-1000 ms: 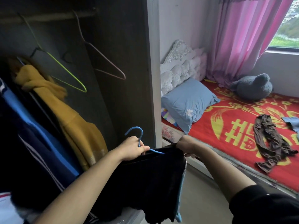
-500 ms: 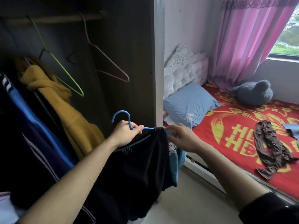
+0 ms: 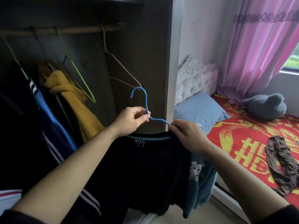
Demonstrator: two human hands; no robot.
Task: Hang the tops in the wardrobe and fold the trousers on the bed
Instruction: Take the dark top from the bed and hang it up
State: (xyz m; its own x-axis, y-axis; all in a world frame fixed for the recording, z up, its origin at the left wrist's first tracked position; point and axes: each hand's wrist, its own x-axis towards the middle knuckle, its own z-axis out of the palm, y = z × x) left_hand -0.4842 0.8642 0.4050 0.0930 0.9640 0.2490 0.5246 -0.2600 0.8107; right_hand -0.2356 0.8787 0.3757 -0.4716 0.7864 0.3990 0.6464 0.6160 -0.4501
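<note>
While the left hand (image 3: 131, 120) pinches the blue hanger (image 3: 146, 109) neck and the right hand (image 3: 186, 135) pinches its shoulder, the black top (image 3: 142, 172) hangs limp before the wardrobe (image 3: 145, 46); soft, light, best carried by the hook.

We are holding up a black fabric top (image 3: 142, 167) with a blue-trimmed neckline. It is hanging upright on a thin blue wire hanger (image 3: 146, 109) in front of the open dark wooden wardrobe (image 3: 145, 62), below its rail (image 3: 72, 30). Our left hand (image 3: 131, 121) is pinching the hanger's neck, and our right hand (image 3: 186, 135) is pinching its right arm at the top's shoulder. Crumpled brown trousers (image 3: 281, 165) are lying unfolded on the red-and-yellow bed (image 3: 242, 135).
</note>
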